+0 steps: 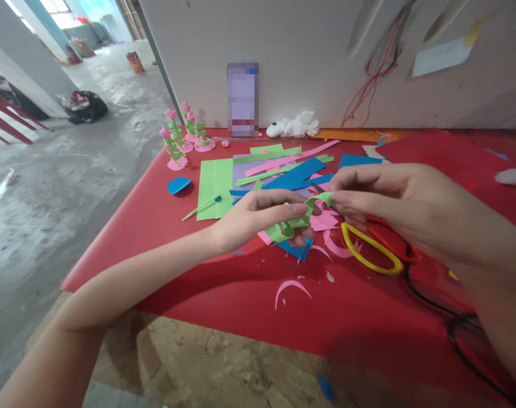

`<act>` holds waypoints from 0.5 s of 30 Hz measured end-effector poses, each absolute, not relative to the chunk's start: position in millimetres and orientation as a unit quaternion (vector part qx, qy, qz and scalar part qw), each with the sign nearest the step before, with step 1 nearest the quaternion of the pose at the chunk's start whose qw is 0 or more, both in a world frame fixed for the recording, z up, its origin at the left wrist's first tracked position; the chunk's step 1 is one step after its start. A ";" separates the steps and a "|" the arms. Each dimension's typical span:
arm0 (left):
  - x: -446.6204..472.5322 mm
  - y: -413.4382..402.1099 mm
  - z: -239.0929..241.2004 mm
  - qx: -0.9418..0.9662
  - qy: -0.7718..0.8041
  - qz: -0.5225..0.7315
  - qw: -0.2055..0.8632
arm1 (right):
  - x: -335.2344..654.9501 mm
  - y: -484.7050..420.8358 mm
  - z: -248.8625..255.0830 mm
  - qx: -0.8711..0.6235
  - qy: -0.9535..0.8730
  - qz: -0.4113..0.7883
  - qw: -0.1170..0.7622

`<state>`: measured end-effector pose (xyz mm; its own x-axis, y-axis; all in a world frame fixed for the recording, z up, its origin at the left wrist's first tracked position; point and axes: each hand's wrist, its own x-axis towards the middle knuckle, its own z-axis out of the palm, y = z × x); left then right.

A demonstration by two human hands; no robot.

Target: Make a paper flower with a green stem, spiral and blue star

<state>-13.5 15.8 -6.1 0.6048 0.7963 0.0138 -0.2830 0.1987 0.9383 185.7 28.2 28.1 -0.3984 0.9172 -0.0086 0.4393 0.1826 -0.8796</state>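
Observation:
A curled green paper strip (pixel 288 226) stretches between my two hands above the red-covered table. My left hand (pixel 268 212) has its thumb and fingers closed on the coiled part. At the strip's other end, my right hand (pixel 368 192) pinches the tip between thumb and fingers. Scissors with red and yellow handles (pixel 371 248) lie under my right hand, their blades partly hidden. Left of my hands, a thin green stem with a blue tip (pixel 200 208) rests on a green paper sheet (pixel 210 175). Blue strips (pixel 298 173) and pink scraps (pixel 325 220) lie beneath and behind the fingers.
Pink-and-green paper flowers (pixel 175 141) stand at the back left, near a blue paper disc (pixel 179 185). A phone (pixel 243 99) leans against the wall beside a white object (pixel 294 124). A black cord (pixel 431 306) runs along the right. Red sheets (pixel 436 153) lie at the back right.

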 end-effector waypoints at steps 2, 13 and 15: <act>-13.1 15.5 -5.1 0.513 0.252 0.373 0.731 | 186.6 27.8 28.7 -0.480 -0.714 0.433 0.269; -11.4 18.0 -9.7 0.499 0.262 0.390 0.729 | 190.1 27.5 37.8 -0.464 -0.711 0.444 0.284; -12.5 19.5 -12.1 0.501 0.252 0.386 0.733 | 195.0 29.8 40.5 -0.454 -0.699 0.451 0.320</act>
<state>-12.5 19.5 -12.1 0.5757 0.8175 0.0174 -0.3125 0.2003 0.9286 195.0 29.8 40.5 -0.3822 0.9233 0.0374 0.3465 0.1807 -0.9205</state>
